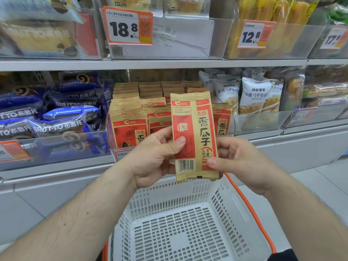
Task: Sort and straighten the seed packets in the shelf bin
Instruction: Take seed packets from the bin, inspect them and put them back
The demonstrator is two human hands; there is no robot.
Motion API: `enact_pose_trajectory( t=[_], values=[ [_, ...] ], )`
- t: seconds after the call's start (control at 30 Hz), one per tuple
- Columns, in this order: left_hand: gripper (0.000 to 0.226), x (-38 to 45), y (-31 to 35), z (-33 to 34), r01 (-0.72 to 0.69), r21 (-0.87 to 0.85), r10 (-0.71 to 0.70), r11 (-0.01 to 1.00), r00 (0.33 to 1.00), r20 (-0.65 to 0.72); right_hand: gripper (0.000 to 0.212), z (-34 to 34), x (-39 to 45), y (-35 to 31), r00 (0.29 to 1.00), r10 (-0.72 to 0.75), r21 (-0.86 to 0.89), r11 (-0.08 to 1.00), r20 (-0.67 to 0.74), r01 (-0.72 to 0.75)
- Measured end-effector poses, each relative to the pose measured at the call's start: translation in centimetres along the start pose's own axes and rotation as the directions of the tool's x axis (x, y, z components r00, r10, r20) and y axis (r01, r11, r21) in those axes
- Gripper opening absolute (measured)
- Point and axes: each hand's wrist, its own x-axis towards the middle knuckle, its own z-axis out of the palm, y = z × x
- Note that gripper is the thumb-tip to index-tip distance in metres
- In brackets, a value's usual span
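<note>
— What is printed on the packet held up?
— The seed packet [194,136] shows 洽洽 in a red band at the top, 香瓜子 down its tan right side and a barcode near the bottom. It stands upright in front of the shelf bin [120,154], above the white basket [180,219].
— Who grips it?
— Both hands. The left hand [154,159] pinches the lower left edge, thumb across the red panel; the right hand [239,162] pinches the lower right edge, thumb over the round seal.
— And the bin?
— Rows of the same packets [146,108] stand in it, fronts mostly covered by one another; the bin's own label is cut off by the left wrist.
— Other writing?
— The blue bags [56,125] to the left read BRUTTO 布鲁托; price tags above read 18.8 [128,25] and 12.8 [254,34]. The small date print on the packet is too fine to read.
— Room?
— The basket's orange handle [252,213] runs along its right side.
</note>
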Motion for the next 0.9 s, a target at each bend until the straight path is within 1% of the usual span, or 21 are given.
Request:
enact_pose_trajectory(
  t=[0.1, 0.17, 0.23, 0.33, 0.4, 0.47, 0.53, 0.63, 0.67, 0.73, 0.77, 0.8, 0.83, 0.87, 0.9],
  values=[
    [0.063, 0.0, -0.1, -0.8, 0.021, 0.085, -0.026, 0.996, 0.998, 0.060, 0.043, -0.1, -0.1, -0.1, 1.000, 0.001, 0.022, 1.000, -0.006, -0.001],
    [0.070, 0.1, -0.2, -1.2, 0.018, 0.102, -0.027, 0.995, 0.995, 0.091, 0.043, -0.1, -0.1, -0.1, 1.000, 0.007, 0.015, 1.000, 0.001, -0.007],
    [0.073, 0.1, -0.2, -1.4, 0.022, 0.097, -0.033, 0.995, 0.993, 0.114, 0.044, -0.1, -0.2, -0.3, 1.000, 0.017, 0.012, 1.000, 0.007, -0.017],
    [0.071, 0.0, -0.1, -1.3, 0.029, 0.085, -0.039, 0.996, 0.992, 0.121, 0.045, 0.2, -0.3, -0.7, 0.999, 0.034, 0.010, 0.999, -0.002, -0.034],
    [0.067, -0.1, 0.1, -0.9, 0.019, 0.136, -0.030, 0.991, 0.997, 0.076, 0.041, 0.5, -0.4, -1.0, 0.998, 0.042, -0.035, 0.998, -0.040, -0.043],
    [0.058, -0.2, 0.1, -0.2, -0.011, 0.275, 0.016, 0.961, 1.000, -0.016, 0.032, 0.9, -0.5, -1.3, 0.993, 0.044, -0.167, 0.984, -0.110, -0.062],
    [0.054, -0.2, -0.1, 0.6, -0.026, 0.348, 0.063, 0.937, 0.993, -0.095, 0.031, 1.5, -0.6, -1.5, 0.988, 0.030, -0.311, 0.947, -0.151, -0.076],
    [0.075, 0.1, -0.7, 1.3, -0.003, 0.367, 0.076, 0.930, 0.980, -0.185, 0.039, 2.3, -0.9, -1.6, 0.995, 0.018, -0.408, 0.911, -0.101, -0.058],
    [0.077, 0.2, -0.9, 1.5, 0.005, 0.374, 0.075, 0.927, 0.977, -0.198, 0.043, 2.3, -0.9, -1.6, 0.997, 0.024, -0.432, 0.900, -0.071, -0.053],
    [0.073, 0.4, -1.1, 1.4, 0.015, 0.374, 0.062, 0.927, 0.979, -0.193, 0.044, 2.1, -0.9, -1.6, 1.000, 0.011, -0.470, 0.882, -0.025, -0.022],
    [0.069, 0.4, -1.2, 1.3, 0.022, 0.378, 0.051, 0.926, 0.982, -0.182, 0.040, 1.9, -0.9, -1.5, 1.000, -0.017, -0.452, 0.892, -0.025, 0.003],
    [0.068, 0.4, -1.3, 1.3, 0.028, 0.387, 0.040, 0.922, 0.985, -0.166, 0.032, 1.8, -0.8, -1.5, 0.997, -0.063, -0.402, 0.915, -0.044, 0.040],
    [0.069, 0.4, -1.3, 1.2, 0.035, 0.398, 0.025, 0.917, 0.989, -0.146, 0.021, 1.7, -0.7, -1.5, 0.990, -0.114, -0.337, 0.938, -0.081, 0.080],
    [0.070, 0.3, -1.4, 1.1, 0.043, 0.408, 0.006, 0.912, 0.993, -0.120, 0.015, 1.8, -0.6, -1.5, 0.978, -0.164, -0.276, 0.953, -0.127, 0.124],
    [0.069, 0.2, -1.5, 1.1, 0.046, 0.419, -0.012, 0.907, 0.996, -0.084, 0.014, 1.9, -0.6, -1.6, 0.964, -0.201, -0.237, 0.959, -0.172, 0.158]
  ],
)
